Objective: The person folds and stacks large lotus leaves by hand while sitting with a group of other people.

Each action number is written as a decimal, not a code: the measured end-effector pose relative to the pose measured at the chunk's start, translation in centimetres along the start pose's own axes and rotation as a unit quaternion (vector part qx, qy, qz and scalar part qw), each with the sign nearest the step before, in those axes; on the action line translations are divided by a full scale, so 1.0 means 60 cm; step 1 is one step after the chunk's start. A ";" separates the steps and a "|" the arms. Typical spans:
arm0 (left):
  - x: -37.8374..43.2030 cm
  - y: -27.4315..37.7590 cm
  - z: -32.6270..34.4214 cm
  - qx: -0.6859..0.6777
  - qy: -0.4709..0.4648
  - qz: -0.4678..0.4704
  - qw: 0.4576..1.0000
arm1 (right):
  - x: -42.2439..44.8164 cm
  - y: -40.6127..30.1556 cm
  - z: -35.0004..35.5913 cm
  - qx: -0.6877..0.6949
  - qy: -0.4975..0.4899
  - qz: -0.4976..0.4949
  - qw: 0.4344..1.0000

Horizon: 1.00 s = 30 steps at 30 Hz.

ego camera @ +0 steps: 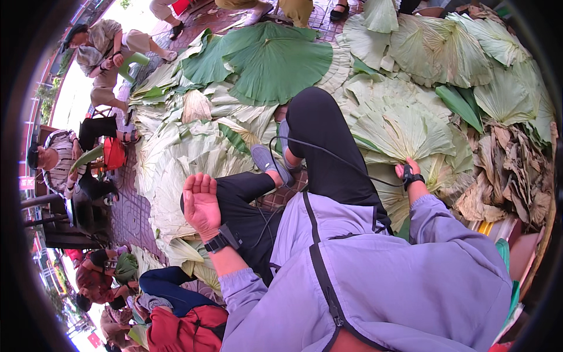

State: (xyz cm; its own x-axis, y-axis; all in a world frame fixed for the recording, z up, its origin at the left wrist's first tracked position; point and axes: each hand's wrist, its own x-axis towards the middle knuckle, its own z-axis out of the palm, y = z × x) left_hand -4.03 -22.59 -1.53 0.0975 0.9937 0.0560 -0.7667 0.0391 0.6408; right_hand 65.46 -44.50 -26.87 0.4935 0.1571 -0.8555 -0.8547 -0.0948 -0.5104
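My right hand (408, 168) pinches the lower edge of a pale green lotus leaf (402, 125), whose veins fan out from that spot. The leaf lies on top of a stack of similar leaves to the right of my knee. My left hand (201, 204) is held palm up above my left thigh, its fingers slightly curled and nothing in it. Beyond that hand spreads a thick pile of pale lotus leaves (184, 163). Ahead of my feet lie broad, darker green lotus leaves (277, 61).
Dry brown leaves (506, 171) are heaped at the right. A black cable (334, 157) loops across my knee to my right wrist. Several people sit at the left, one near a red stool (114, 154). A person in a red top (184, 328) is close by at lower left.
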 end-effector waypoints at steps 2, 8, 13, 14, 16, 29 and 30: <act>0.001 0.007 -0.004 -0.002 -0.013 0.001 1.000 | 0.007 -0.009 -0.020 -0.003 -0.024 0.003 1.000; 0.004 0.010 0.017 -0.005 0.018 0.005 1.000 | 0.047 -0.024 -0.069 -0.023 0.002 0.015 1.000; -0.007 0.021 0.022 -0.003 0.033 0.018 0.999 | 0.030 -0.044 -0.045 -0.053 -0.004 0.003 0.999; -0.007 0.021 0.024 -0.008 0.034 0.017 0.999 | 0.019 -0.053 -0.034 -0.071 0.013 -0.006 0.997; -0.009 0.020 0.023 -0.014 0.038 0.019 0.999 | 0.001 -0.070 -0.015 -0.124 0.033 0.032 0.991; -0.017 0.040 0.031 -0.032 0.040 0.019 0.999 | -0.023 -0.055 0.025 -0.220 0.103 -0.044 0.969; -0.012 0.036 0.032 -0.037 0.038 0.020 0.998 | 0.000 -0.073 0.018 -0.228 0.088 -0.051 0.968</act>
State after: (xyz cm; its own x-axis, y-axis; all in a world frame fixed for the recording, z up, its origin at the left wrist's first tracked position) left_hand -4.55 -23.45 1.26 0.0203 0.9996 0.0207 -0.8135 0.0045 0.5815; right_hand 69.02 -43.00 -24.51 0.6248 0.0229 -0.7805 -0.6605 -0.5176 -0.5439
